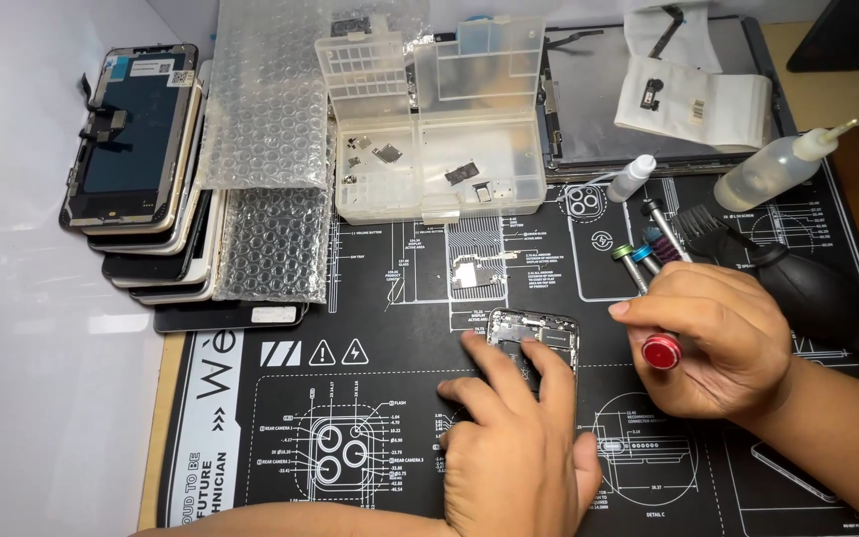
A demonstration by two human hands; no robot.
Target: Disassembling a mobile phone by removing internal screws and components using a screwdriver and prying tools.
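Step, as I judge it: unscrewing. My left hand [514, 452] lies flat, fingers spread, pinning the opened phone [534, 333] mid-mat [400, 298]. My right hand [713, 343] is clenched around a red-capped screwdriver [661, 351]. Next move needs its tip seated squarely.

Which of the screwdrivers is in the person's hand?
The red-capped screwdriver, gripped in the right hand; the green-capped and blue-capped ones lie loose on the mat.

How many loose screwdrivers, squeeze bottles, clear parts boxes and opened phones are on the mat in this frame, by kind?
Screwdrivers lying on the mat: 3
Screwdriver in the right hand, red cap: 1
Squeeze bottles, small and large: 2
Clear parts box: 1
Opened phone under the left hand: 1
Total: 8
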